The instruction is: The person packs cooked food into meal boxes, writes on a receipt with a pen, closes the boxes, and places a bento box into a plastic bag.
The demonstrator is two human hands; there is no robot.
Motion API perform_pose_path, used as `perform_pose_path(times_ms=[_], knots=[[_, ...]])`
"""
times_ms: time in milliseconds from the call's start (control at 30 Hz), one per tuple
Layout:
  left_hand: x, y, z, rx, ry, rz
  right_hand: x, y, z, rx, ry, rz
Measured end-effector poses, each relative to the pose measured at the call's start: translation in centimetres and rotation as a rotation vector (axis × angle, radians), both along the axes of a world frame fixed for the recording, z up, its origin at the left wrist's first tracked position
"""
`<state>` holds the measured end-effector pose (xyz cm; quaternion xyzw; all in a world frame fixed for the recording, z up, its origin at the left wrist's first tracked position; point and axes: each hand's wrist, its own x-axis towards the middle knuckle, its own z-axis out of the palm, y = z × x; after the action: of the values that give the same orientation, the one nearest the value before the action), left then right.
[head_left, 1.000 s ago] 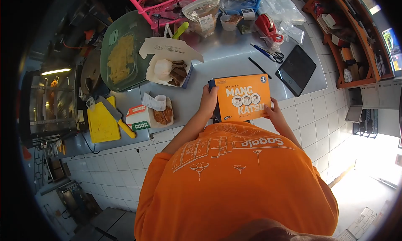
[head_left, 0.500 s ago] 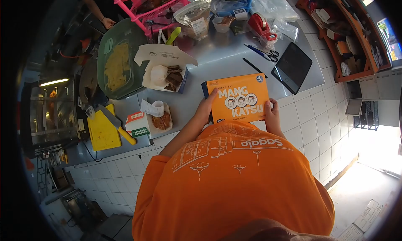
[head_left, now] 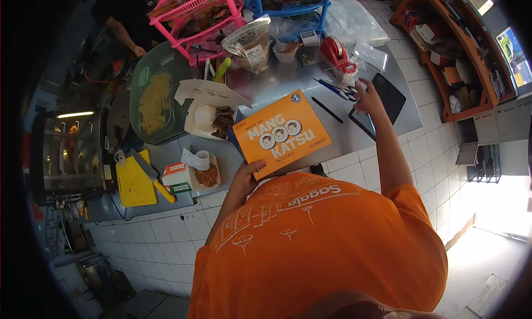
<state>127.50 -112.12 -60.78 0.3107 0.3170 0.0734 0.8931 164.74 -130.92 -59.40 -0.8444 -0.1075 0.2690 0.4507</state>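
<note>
Left hand point(head_left: 244, 178) gripped one box point(head_left: 281, 134) by its seven-o'clock corner, while right hand point(head_left: 368, 97), grip impossible to tell, hung over one tablet's point(head_left: 392, 98) edge, two o'clock!

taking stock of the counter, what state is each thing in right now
Orange box, shut, held by left hand
White food box, lid open
Red-and-white box, open
Knife, lying partly over yellow board
Tablet, mostly dark, partly hidden
Cabinet lamp, lit
Green tub, lid unclear
Right hand, near tablet, contents unclear

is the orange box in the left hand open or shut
The orange box looks shut: its printed top lies flat, no contents show; its underside is hidden.
</note>
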Motion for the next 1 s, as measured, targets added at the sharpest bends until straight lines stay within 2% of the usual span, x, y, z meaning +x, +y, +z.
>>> perform_pose_path(times_ms=[33,133,267,300,400,500,600,733,900,1000], knots=[[0.0,0.1,-0.2,-0.007,-0.019,0.005,2.7,0.9,0.3,-0.011,-0.082,0.007],[0.4,-0.4,-0.5,0.004,-0.051,0.052,8.4,3.9,0.8,-0.165,0.079,0.133],[1.8,-3.3,1.3,0.048,0.010,0.174,14.0,6.0,-0.8,-0.195,0.543,0.299],[2.1,-4.1,1.6,0.049,0.038,0.201,13.9,5.9,0.1,-0.159,0.582,0.300],[3.1,-5.7,1.4,0.035,0.078,0.256,16.7,5.4,-2.3,-0.046,0.768,0.286],[4.5,-7.3,2.3,0.090,0.116,0.306,14.9,3.1,-2.5,0.265,0.742,0.272],[5.0,-8.0,0.6,0.042,0.058,0.331,12.2,0.5,-3.3,0.417,0.601,0.301],[6.5,-8.9,0.8,0.034,0.033,0.408,11.4,0.1,-7.2,0.406,0.557,0.217],[8.6,-9.6,2.3,-0.005,0.037,0.518,10.6,2.5,-8.2,0.393,0.685,0.011],[9.6,-9.2,3.7,-0.037,0.005,0.562,9.7,1.9,-7.6,0.438,0.639,0.096]])
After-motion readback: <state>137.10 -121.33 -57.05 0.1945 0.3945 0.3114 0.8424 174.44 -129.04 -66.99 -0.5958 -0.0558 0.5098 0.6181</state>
